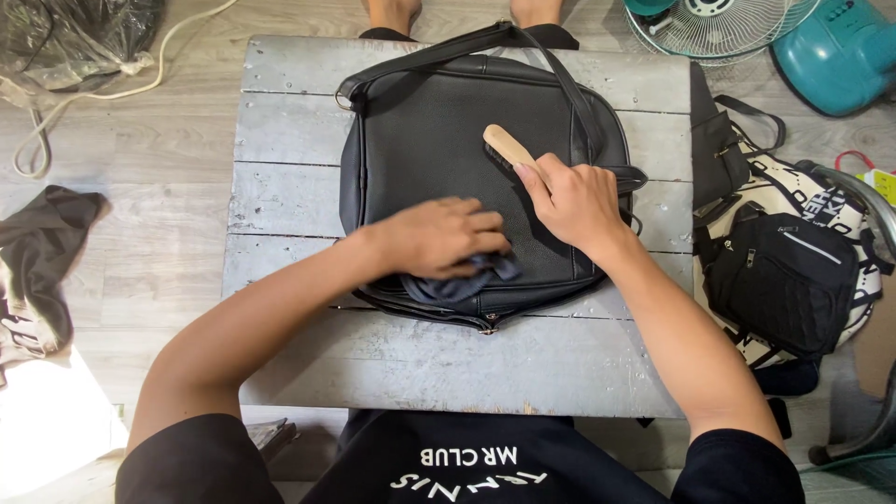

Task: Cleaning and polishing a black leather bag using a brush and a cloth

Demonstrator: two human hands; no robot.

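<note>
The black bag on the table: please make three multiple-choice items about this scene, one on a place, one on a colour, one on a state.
1. Where does the brush lie?
A. on the black bag
B. on the floor
C. on the fan

2. What colour is the cloth?
A. white
B. dark grey
C. red

3. What does the right hand do?
A. hangs free
B. grips the brush
C. holds a strap

Answers: 1 A, the brush rests on the black bag. 2 B, the cloth under the left hand is dark grey. 3 B, the right hand closes on the handle.

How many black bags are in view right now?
3: a large black bag on the table, a slim one hanging off its right edge, and a small backpack beside it; more may be hidden.
</note>
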